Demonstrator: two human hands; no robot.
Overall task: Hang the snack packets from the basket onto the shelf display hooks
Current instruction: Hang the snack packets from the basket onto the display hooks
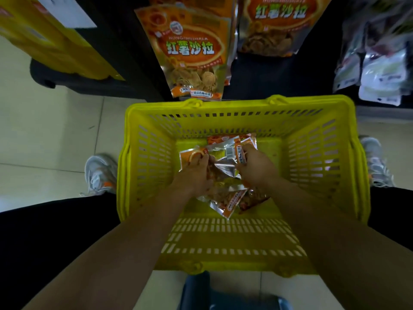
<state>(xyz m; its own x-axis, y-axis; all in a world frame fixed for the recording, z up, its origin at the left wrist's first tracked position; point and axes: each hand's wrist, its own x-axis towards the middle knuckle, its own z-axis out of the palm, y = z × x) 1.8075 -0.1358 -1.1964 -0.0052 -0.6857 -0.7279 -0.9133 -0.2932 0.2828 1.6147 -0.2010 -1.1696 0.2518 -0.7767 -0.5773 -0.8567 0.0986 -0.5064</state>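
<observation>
Gathering snack packets (223,153) in the basket (225,103), left hand (196,173) and right hand (257,166) each with grip clamped on the snack packets; next needs lifting one to a hook.

The light is dim and flat, with a yellow-green cast. The basket (237,108) is the most saturated thing. Its near wall lies in shade, and the pale floor (44,135) shows bright through its slots. Foil on the packets (225,153) inside it glints silver. The hanging packet (190,48) above the far rim is fairly sharp, its print readable. The grey bags (384,70) at the right edge smear with blur, as do the shoes (100,173). The trousers (55,231) sink to flat black. The wide lens bows the basket's rim and swells the forearms (125,253) at the bottom edge.
</observation>
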